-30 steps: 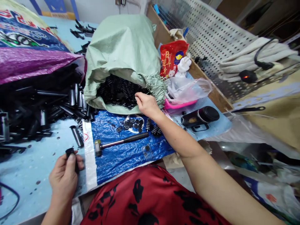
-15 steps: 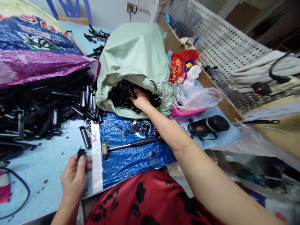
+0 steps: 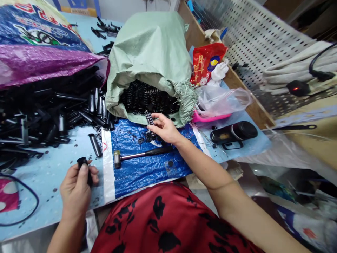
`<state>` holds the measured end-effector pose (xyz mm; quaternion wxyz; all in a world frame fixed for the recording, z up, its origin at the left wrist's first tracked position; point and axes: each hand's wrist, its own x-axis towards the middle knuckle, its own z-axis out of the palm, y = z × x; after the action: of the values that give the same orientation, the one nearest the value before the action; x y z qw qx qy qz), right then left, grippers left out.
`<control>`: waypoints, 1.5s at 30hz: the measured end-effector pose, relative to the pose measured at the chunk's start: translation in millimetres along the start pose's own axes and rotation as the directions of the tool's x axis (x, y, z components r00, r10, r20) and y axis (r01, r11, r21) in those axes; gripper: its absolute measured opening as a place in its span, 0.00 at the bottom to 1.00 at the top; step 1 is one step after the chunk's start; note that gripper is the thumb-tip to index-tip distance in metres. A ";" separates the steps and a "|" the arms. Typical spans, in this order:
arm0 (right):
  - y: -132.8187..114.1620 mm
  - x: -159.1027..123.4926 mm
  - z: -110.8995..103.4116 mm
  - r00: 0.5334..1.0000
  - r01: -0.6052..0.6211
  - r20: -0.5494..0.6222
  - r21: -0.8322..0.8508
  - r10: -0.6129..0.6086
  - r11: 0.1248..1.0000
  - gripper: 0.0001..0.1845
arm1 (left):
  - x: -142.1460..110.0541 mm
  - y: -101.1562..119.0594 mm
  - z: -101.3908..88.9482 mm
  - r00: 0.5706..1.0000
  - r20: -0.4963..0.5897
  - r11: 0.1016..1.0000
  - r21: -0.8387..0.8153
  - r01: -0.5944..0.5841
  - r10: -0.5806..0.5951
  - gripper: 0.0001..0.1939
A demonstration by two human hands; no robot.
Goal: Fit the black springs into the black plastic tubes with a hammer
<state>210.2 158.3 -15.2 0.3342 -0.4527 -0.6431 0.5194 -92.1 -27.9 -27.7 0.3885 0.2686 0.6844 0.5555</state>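
Note:
My left hand (image 3: 79,181), low on the left over the light blue table, is closed round a black plastic tube-like part (image 3: 83,163). Between the thumb and fingers of my right hand (image 3: 165,129) is a black strip dotted with light squares (image 3: 149,120), just in front of the sack's mouth. Many similar dotted black strips (image 3: 147,95) fill the opening of the pale green woven sack (image 3: 150,45). Below my right hand lies a mallet (image 3: 142,154) on a blue plastic sheet (image 3: 142,179), with small black discs (image 3: 140,141) near it.
A heap of black plastic parts (image 3: 50,116) spills from a printed bag (image 3: 50,66) on the left. To the right are a red packet (image 3: 205,63), a clear plastic bag (image 3: 221,102), a black bottle (image 3: 234,134) and a wooden board edge (image 3: 252,96).
My right hand has come out of the sack toward me, bringing a dotted black strip with it. My left hand keeps its black part and has shifted slightly left in view.

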 end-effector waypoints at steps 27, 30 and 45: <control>15.5 -76.6 -36.3 0.917 -0.372 -0.400 -0.858 -0.008 0.354 0.27 | -1.1 -11.2 7.8 0.998 0.011 0.996 0.056 -0.064 0.063 0.19; 9.6 -81.1 -38.9 0.927 -0.355 -0.376 -0.879 -0.003 0.319 0.31 | -1.2 -11.3 6.7 0.999 0.004 0.997 0.064 -0.036 0.036 0.20; -25.1 162.0 -28.9 0.990 -0.019 -0.075 -0.909 -0.119 0.416 0.28 | -2.1 -20.2 2.7 0.993 0.060 0.976 0.189 -0.112 0.102 0.19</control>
<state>171.0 318.2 9.5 0.0928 -0.5743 -0.8118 0.0500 -87.4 -32.9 -47.0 0.3476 0.3551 0.7092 0.5001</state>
